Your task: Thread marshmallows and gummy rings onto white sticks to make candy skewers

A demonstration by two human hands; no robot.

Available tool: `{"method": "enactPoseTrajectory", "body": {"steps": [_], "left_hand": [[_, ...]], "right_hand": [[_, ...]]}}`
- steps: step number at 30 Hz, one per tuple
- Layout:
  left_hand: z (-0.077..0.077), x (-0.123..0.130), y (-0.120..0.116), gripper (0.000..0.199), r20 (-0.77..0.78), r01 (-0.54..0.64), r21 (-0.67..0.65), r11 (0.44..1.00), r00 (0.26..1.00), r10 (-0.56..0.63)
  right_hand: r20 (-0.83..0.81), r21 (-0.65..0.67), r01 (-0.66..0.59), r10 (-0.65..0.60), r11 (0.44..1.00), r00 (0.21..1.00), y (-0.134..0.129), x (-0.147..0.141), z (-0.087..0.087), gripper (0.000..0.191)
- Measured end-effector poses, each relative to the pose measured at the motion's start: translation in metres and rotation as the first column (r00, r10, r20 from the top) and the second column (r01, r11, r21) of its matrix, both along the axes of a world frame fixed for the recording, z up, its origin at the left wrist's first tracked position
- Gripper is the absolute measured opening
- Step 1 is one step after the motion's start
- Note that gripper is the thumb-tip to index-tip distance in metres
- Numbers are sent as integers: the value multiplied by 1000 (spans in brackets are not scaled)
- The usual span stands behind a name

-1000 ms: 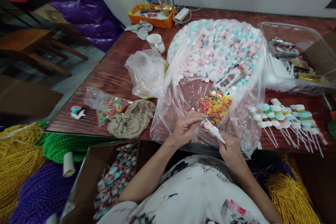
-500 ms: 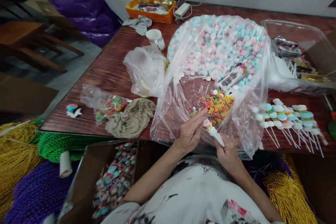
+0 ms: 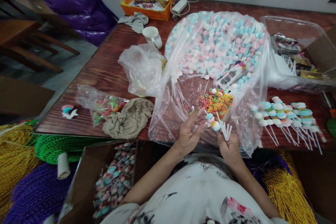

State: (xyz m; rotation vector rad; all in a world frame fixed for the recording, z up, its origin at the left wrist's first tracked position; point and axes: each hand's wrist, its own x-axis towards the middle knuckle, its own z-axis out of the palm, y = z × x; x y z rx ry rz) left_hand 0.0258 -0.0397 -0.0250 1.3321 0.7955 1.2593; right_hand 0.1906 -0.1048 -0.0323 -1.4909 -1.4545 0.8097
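My right hand (image 3: 229, 147) is closed around a fanned bundle of white sticks (image 3: 226, 129). Just left of the sticks is a small candy skewer (image 3: 213, 122), with blue, pink, white and yellow pieces. The fingers of my left hand (image 3: 190, 131) are bent around its upper left side; their exact contact is partly hidden. Beyond both hands, a pile of colourful ring candies (image 3: 217, 101) lies on a clear plastic bag (image 3: 168, 119). Inside that bag is a big heap of pink, blue and white marshmallows (image 3: 210, 45), with printed labels (image 3: 232, 73) on it.
Finished-looking candy skewers (image 3: 286, 113) lie at the right, before a clear bin (image 3: 296, 85). Leftward are a beige cloth (image 3: 128, 119), a bag of gummies (image 3: 109, 106), a white mug (image 3: 152, 37) and an orange tray (image 3: 147, 12). Below the table edge stands a box (image 3: 78, 178) of wrapped candies.
The sticks in my right hand have fanned out and point more upward. The candy skewer has separated from them, and my left fingers have curled in beside it. The view shifted slightly.
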Motion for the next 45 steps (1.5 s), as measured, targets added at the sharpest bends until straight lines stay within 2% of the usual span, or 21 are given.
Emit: {"method": "enactPoseTrajectory", "body": {"steps": [2,7,10,13,15,17,19,24,27,32,35,37,39,41,45], "left_hand": [[-1,-1,3,61,29,3,-52,999,1000,-2],[-3,6,1,38,-115,13,-158,987,993,-31],[-1,16,-1,32,-2,20,-215,976,1000,-21],[7,22,1,43,195,114,-324,939,979,-52],[11,21,4,46,259,191,-382,904,961,-94],[15,16,9,37,221,232,-384,894,963,-155],[17,9,14,26,120,237,-337,911,971,-208],[21,-6,25,15,8,239,-281,930,969,-247],[20,-12,26,12,-43,162,-265,951,983,-179],[12,-23,28,11,-89,-34,-215,976,996,15],[13,-37,35,14,-63,-149,-242,959,989,137],[17,-48,40,19,0,-208,-322,924,976,219],[22,-54,42,25,91,-184,-428,885,965,245],[26,-53,40,29,177,-106,-502,858,959,222],[27,-33,28,30,285,4,-552,834,941,184]], "right_hand": [[-44,-22,20,-21,1000,999,0,4,-3,25],[-26,1,-10,10,1000,1000,-3,10,-8,28],[3,26,-34,34,999,999,-5,13,-9,28],[49,25,-38,37,999,998,-6,17,-10,27],[64,23,-50,49,998,997,-6,19,-10,26],[48,27,-81,80,996,996,-6,21,-8,25],[17,24,-125,125,992,992,-5,23,-4,25],[16,-12,-184,184,983,983,-3,24,3,31],[9,-48,-208,208,977,978,-3,23,5,29],[34,-81,-212,215,974,976,-5,24,4,26],[55,-101,-196,203,975,978,-7,30,2,27],[56,-102,-170,176,980,983,-8,36,1,27],[56,-88,-141,146,986,988,-7,39,3,28],[56,-69,-140,144,988,988,-6,37,6,31],[47,-77,-182,185,980,982,-3,21,15,31]]}}
